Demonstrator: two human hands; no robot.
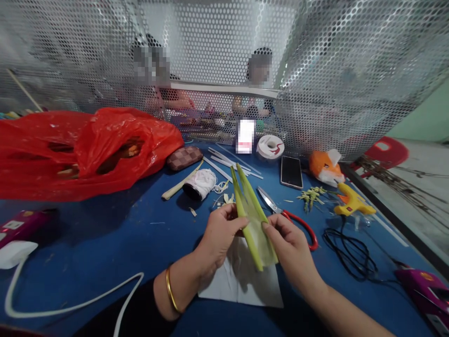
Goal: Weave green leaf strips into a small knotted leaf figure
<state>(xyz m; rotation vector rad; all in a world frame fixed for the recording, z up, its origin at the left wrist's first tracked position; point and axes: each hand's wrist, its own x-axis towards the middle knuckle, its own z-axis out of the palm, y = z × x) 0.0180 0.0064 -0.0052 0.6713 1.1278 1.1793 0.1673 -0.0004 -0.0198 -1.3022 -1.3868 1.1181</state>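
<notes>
Between my two hands is a pale green leaf sheath (253, 220), opened out like a trough with its split tips pointing away from me. My left hand (222, 234) pinches its left edge between thumb and fingers. On the opposite edge, my right hand (289, 243) grips with the thumb on top. Below the sheath lies a white paper sheet (242, 285), partly covered by my hands. Scissors with red handles (286, 213) rest just beyond my right hand, their blades pointing away to the left. A roll of white string (201, 183) lies past my left hand.
A red plastic bag (87, 154) fills the back left. White strips (228, 161), a ribbon spool (270, 146) and a phone (291, 172) lie farther back. At right are a yellow glue gun (354, 200) and black cable (351, 255). Behind a perforated metal screen (224, 42) sit two people.
</notes>
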